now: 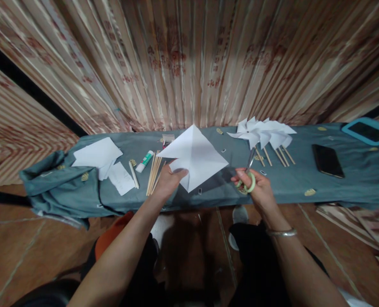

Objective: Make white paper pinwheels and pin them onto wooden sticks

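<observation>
"Patterned curtains (189, 51) hang in folds behind a long, grey-green cloth-covered table (291, 183). What is at the middle of it?"

"White paper (198, 160), turned so that one corner points to twelve o'clock and another to six. A crease runs between those two corners, and a gap breaks the edge near nine o'clock."

"How is it held?"

"By the person's left hand (170, 178), between seven and eight o'clock on the sheet. That hand pinches the paper, its thumb lying on the upper face."

"And the right hand (256, 184)?"

"It is apart from the paper, at four o'clock, closed around the light green handles of the scissors (253, 182). Their blades point roughly to twelve; whether they are parted, one cannot tell. A bracelet (282, 233) circles that wrist."

"Taking the paper as the dial's centre, what lies nearest?"

"A small box (168, 137) at ten o'clock, partly covered by the sheet; wooden sticks (151, 175), bunched between eight and nine; and a glue stick (145, 161) at nine, just beside them."

"Farther out?"

"Toward nine, a white pen-like rod (133, 175), then a paper slip (121, 179) and more white sheets (96, 153). Between two and three, overlapping white pinwheels (262, 129), their sticks pointing toward five. At three, a dark phone (328, 160), and beyond it a blue-framed device (370, 130)."
</observation>
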Available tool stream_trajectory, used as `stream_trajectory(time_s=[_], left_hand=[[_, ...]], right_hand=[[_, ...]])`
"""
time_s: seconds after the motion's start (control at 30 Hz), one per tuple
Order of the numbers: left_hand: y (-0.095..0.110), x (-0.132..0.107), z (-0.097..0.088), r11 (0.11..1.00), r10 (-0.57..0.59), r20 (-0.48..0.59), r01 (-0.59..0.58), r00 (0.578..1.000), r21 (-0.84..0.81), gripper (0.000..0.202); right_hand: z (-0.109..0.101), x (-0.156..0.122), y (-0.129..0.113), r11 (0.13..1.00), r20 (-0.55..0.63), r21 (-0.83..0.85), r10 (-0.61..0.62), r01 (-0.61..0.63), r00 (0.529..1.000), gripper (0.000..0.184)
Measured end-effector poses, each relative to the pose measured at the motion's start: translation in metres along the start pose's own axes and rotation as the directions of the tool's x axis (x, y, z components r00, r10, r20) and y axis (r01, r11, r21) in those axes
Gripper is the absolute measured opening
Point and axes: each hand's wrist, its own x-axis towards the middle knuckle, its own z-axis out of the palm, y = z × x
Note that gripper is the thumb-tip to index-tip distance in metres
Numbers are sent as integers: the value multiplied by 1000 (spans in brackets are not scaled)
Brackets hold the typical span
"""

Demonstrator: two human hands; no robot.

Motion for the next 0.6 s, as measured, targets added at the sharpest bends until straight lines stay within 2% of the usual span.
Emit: stream_trajectory(time_s=[0.07,0.17,0.27,0.43,0.6], left_hand=[[-1,-3,1,995,-28,88,20,996,97,24],[-5,-7,3,970,-37,212,-17,977,244,20],[-11,-10,5,942,-43,300,-62,953,329,17],[-15,-12,9,934,-86,359,-50,929,354,22],[-13,-13,10,961,-140,357,40,923,274,32]], right_hand=[[-3,5,-6,998,-31,58,-10,12,999,53],[-1,6,-10,996,53,91,-6,1,999,57],[8,5,-9,999,116,42,0,-5,993,55],[22,0,-4,994,181,70,66,-80,981,50],[23,-1,-3,987,216,101,102,-126,971,50]])
